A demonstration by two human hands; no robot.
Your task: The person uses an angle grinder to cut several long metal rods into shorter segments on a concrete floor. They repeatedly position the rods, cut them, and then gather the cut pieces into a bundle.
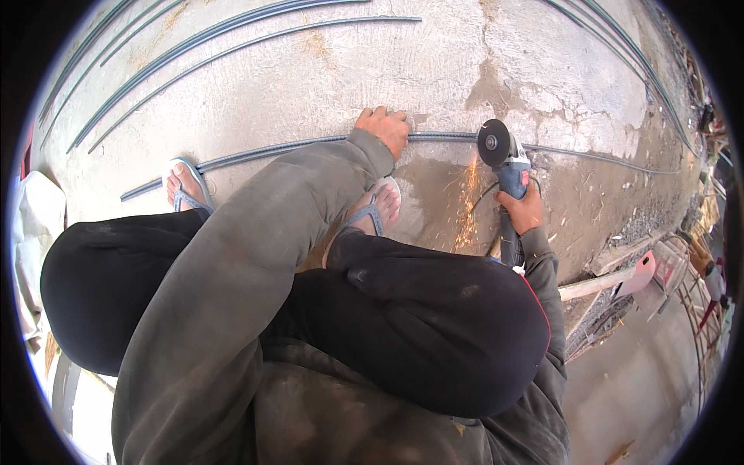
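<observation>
Ribbed steel rebar (271, 149) lies across the concrete in front of me, with more than one bar side by side. My left hand (384, 128) is closed over the bars and presses them near the middle. In my right hand (523, 208) is a blue and grey angle grinder (512, 180), gripped round its body. Its dark disc (493, 142) meets the rebar to the right of my left hand. Orange sparks (468, 203) spray from there down toward my right knee. The exact contact point is hidden behind the disc.
My sandalled feet (372, 211) stand close to the rebar, and the left sandal (188, 184) overlaps it. More long bars (225, 31) lie at the far left and far right. Wooden planks (597, 284) and a pink-handled tool (642, 273) lie to the right. A pale sheet (39, 225) is at the left.
</observation>
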